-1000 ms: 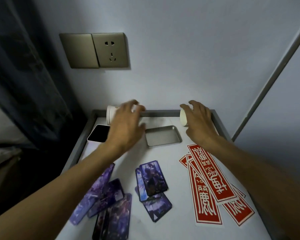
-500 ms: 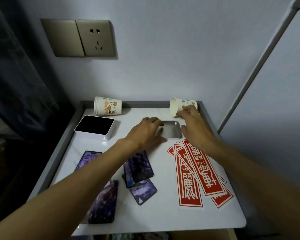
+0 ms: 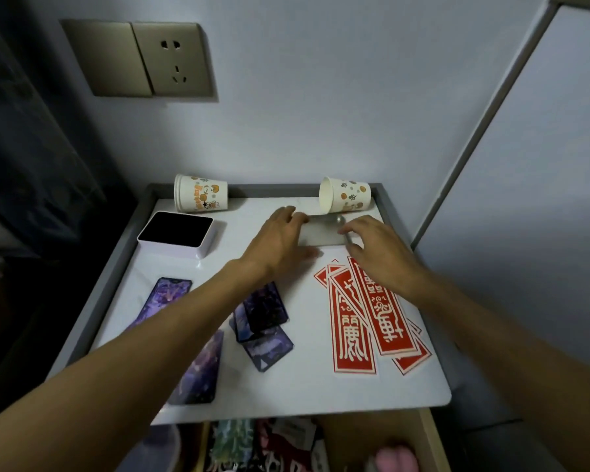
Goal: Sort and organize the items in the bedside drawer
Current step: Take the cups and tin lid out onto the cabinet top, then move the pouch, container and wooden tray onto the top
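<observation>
Clock is read off the tabletop (image 3: 286, 386) centre, with 12 at the wall.

- metal tray (image 3: 321, 233): at about 12-1, lying flat between both hands. It is motion-blurred and only its middle and far rim show.
- left hand (image 3: 280, 240): wide, fingers straight. The fingertips sit at the tray's left rim and the thumb lies along its near edge. It touches the tray without wrapping it.
- right hand (image 3: 378, 253): narrow, fingers curled down over the tray's right rim with the thumb tucked at the near corner, pinching that edge.
- left paper cup (image 3: 201, 194): at 11, on its side against the back rail, mouth facing 9.
- right paper cup (image 3: 346, 195): at 1, also on its side, mouth facing 9, just beyond the tray's far edge. Can't tell whether the two touch.
- white box (image 3: 178, 233): black top, at 10, apart from the left cup.
- purple cards (image 3: 261, 311): scattered from 6 to 8. Three overlap near the centre and the others are partly hidden under the left forearm.
- red strips (image 3: 372, 315): at 3-4, fanned and overlapping, with white characters. The right wrist is over their far ends.
- open drawer (image 3: 269, 444): at 6, below the tabletop's near edge. It holds mixed items too dark to name, with something pink (image 3: 397, 458) at its right.
- wall socket (image 3: 174, 59): on the wall, up at 11.
</observation>
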Motion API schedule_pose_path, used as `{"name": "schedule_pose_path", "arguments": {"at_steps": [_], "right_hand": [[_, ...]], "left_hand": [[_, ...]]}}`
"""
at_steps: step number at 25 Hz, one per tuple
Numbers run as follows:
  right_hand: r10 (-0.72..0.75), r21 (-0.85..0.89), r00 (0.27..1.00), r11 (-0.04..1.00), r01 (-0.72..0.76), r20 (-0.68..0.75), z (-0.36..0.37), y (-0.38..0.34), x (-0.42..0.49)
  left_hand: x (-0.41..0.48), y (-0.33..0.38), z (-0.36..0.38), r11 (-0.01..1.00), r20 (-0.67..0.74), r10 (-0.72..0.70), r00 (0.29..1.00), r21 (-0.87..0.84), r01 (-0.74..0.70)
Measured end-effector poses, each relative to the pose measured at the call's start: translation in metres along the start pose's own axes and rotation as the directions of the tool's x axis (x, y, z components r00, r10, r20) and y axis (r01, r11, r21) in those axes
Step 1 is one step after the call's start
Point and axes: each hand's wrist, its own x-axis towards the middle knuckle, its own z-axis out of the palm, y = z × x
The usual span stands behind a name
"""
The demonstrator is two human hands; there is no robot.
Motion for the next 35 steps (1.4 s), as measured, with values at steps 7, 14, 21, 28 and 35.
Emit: {"name": "schedule_pose_path", "arguments": {"at_steps": [7,14,21,28,35], "right_hand": [[-0.146,0.096,0.982,0.986,0.135,0.118,-0.007,-0.047,-0.153],[0.002,-0.459,0.861,0.847,0.269,0.508,0.039,-0.017,-0.258],[-0.047,-0.583,0.878,0.731,0.355,0.476,0.056,0.004,-0.252],[-0.068,-0.322,0.896,0.919,0.227,0.439,0.030,-0.004,-0.258],[0.107,-0.255,0.904,0.967,0.003,0.414,0.044,-0.027,-0.245]], "left_hand": [[-0.136,0.053,-0.057,0.994,0.038,0.005,0.999,-0.106,0.000],[-0.251,0.089,-0.003,0.982,0.366,0.053,0.929,-0.186,0.017],[-0.254,0.106,0.089,0.997,0.478,0.077,0.875,-0.063,-0.053],[-0.251,0.102,0.090,0.942,0.539,0.020,0.842,-0.292,0.164],[-0.260,0.061,0.008,0.817,0.387,-0.307,0.870,-0.362,0.449]]}}
